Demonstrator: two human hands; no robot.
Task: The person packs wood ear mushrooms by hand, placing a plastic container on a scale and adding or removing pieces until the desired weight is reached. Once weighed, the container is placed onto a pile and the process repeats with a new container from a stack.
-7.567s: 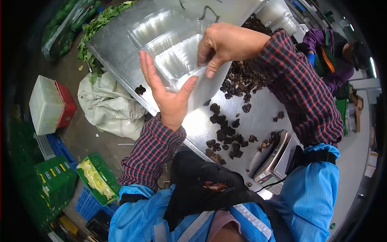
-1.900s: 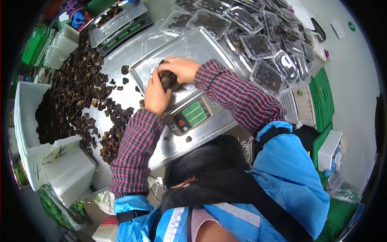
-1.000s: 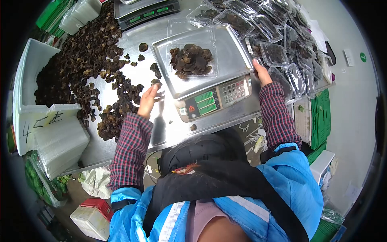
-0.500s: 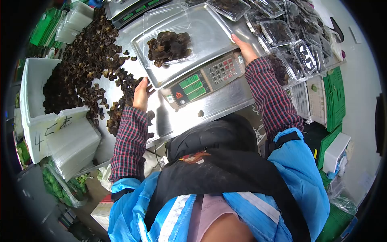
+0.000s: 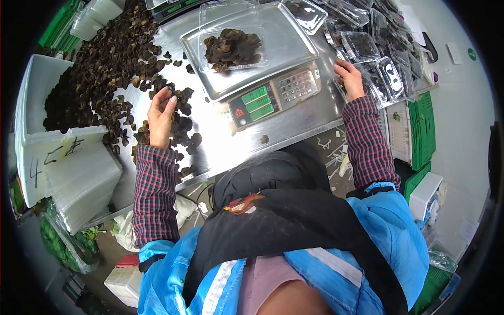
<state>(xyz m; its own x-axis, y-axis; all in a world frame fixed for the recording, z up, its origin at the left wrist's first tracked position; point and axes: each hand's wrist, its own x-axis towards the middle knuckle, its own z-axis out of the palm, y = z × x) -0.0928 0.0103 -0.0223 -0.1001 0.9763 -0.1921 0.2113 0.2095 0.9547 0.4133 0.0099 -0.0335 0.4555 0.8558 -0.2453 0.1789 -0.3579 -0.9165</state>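
Reference: the scale, on the steel table straight ahead of the person.

Left hand: left of the scale, at the near edge of the heap of loose dark fungus; fingertips drawn together on one loose piece, as far as the view shows; nothing else in its hold.

Right hand: right of the scale; palm down, fingers loosely spread, resting on the nearest of the closed packs; it grips nothing.

Tray: clear, on the pan of the scale; lid folded back on the far side; a portion of fungus lies inside, apart from both hands. Display: lit green; digits too small to read.

Progress, as a judgement:
- Done: tray set on the pan; bulk of the portion loaded; many packs filled, closed and laid right of and beyond the scale.
- In hand: weight trim; a single pinched piece suggests a small top-up, not a fresh load.
- Left for this tray: final weight, lid closure, transfer to the packs.
- Left overall: the heap is large and runs left to the white crate; a stack of what look like empty trays stands nearer than the crate; the batch is judged part-way, not near its end.
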